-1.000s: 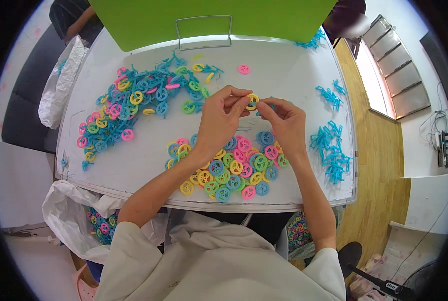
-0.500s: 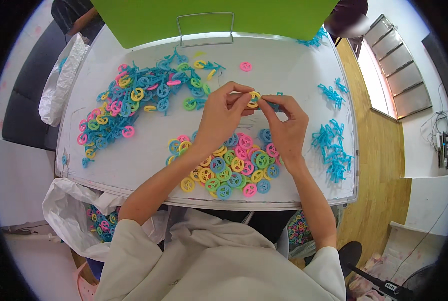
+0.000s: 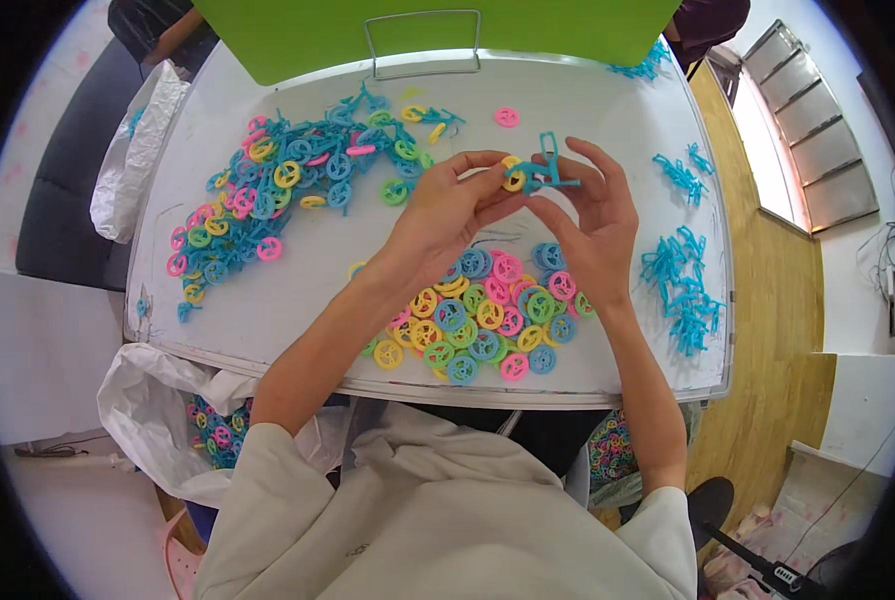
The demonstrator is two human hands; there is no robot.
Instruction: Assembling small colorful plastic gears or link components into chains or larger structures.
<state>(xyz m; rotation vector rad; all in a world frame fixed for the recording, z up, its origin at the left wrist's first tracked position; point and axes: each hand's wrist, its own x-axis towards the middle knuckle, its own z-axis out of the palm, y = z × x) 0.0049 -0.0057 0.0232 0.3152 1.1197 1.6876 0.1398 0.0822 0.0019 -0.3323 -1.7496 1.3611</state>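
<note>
The left hand [image 3: 437,205] pinches a yellow wheel [image 3: 513,174] between thumb and fingers, over the middle of the worktop [image 3: 587,105]. Gripping it from the left probably leaves the other side clear for the blue part [image 3: 549,170], which sticks out rightward from the wheel, its loop pointing to the far edge. The right hand [image 3: 599,210] is loosely open around that part, thumb apart from the fingers; whether any fingertip touches it cannot be told. Loose wheels [image 3: 487,316] lie heaped at the near edge, between the forearms, likely for easy reach. Bare blue parts [image 3: 689,330] sit along the right edge, seemingly sorted apart. A mixed heap [image 3: 297,165] of wheeled blue pieces spreads toward the left edge.
</note>
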